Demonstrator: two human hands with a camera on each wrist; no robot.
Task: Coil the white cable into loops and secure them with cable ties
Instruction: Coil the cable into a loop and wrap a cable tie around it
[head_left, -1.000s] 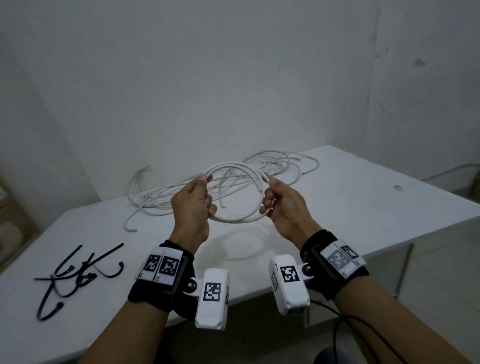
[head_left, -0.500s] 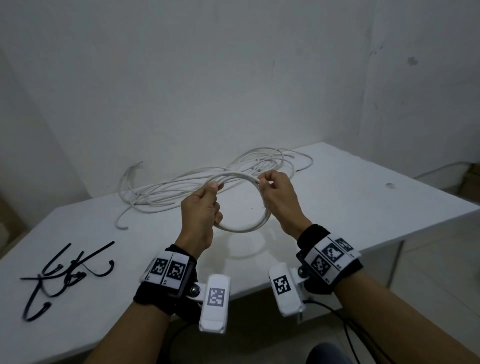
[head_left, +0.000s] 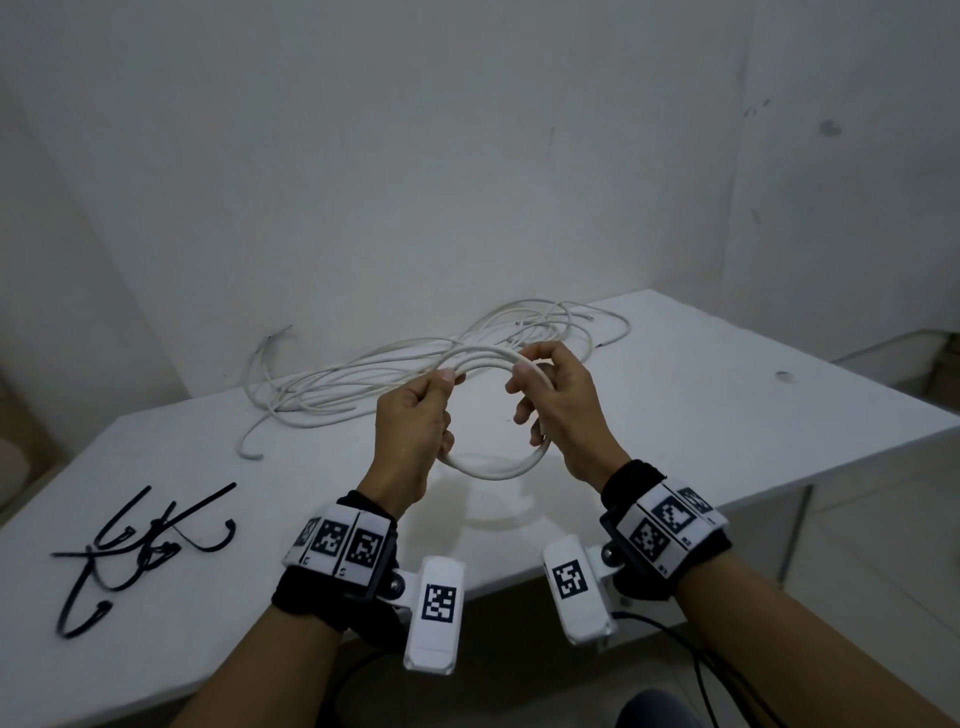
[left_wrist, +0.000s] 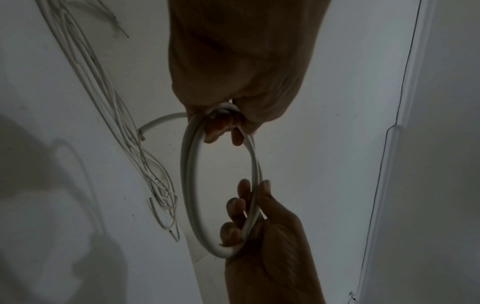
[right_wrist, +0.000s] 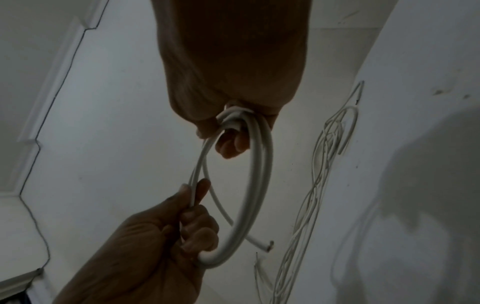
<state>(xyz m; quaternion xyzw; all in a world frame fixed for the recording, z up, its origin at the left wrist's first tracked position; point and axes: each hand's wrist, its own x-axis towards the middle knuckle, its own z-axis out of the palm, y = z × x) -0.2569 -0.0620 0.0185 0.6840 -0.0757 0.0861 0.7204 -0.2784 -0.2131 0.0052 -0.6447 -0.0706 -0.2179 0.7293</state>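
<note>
A small coil of thick white cable (head_left: 493, 470) hangs in the air above the white table (head_left: 727, 415), held between both hands. My left hand (head_left: 415, 415) grips the coil's left side, thumb on top. My right hand (head_left: 558, 400) pinches the right side with its fingers curled round the strands. The left wrist view shows the coil (left_wrist: 187, 174) as a narrow oval of two or three turns between my left hand (left_wrist: 228, 115) and right hand (left_wrist: 246, 216). In the right wrist view a cut cable end (right_wrist: 269, 246) sticks out below the coil (right_wrist: 257, 174).
Loose white cable (head_left: 363, 379) lies in long tangled strands on the far side of the table, against the wall. Several black cable ties (head_left: 140, 545) lie in a heap at the near left. The table's front edge runs just under my wrists.
The coil has become smaller and tighter between my hands. The loose cable on the table has been drawn out straighter toward the hands. Both hands keep their hold.
</note>
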